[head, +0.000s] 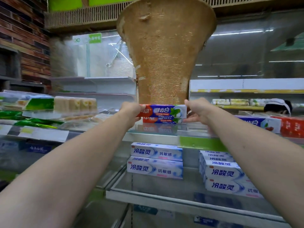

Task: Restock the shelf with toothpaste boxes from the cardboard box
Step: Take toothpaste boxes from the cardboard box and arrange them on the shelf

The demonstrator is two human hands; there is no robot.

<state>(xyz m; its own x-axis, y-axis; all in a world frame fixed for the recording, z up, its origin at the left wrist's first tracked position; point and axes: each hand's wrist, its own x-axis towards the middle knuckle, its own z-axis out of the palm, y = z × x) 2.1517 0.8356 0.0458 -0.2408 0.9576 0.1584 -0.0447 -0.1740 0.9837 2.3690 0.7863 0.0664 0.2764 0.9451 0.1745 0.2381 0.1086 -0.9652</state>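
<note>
**Two Hands Hold a Toothpaste Box at the Shelf**

At the left of the frame, green and white packs [39,104] lie in piles, too blurry to tell apart.

Just left of the middle is the left hand [131,111]. Its grip is closed round the red left end of a toothpaste box [166,111], thumb on top and fingers under. The toothpaste box is red, blue and white and lies flat, long side to us. It is right over a second box [162,120] of the same kind; I cannot tell if they touch. The second box rests on the glass shelf [153,134], in front of a big brown pillar [164,55] that goes up to the top of the frame.

The right hand [197,111] has its grip on the white right end of the toothpaste box, thumb on top, fingers curled below.

Under the glass shelf, in the lower middle, two white boxes [156,160] sit one on the other on a low shelf [164,197]. Right of them is a taller pile [225,176] of the same kind.

At the right edge, on the glass shelf, a blue box [259,123] sits beside red boxes [292,127]. Behind them is a person [278,106] in a white cap.
</note>
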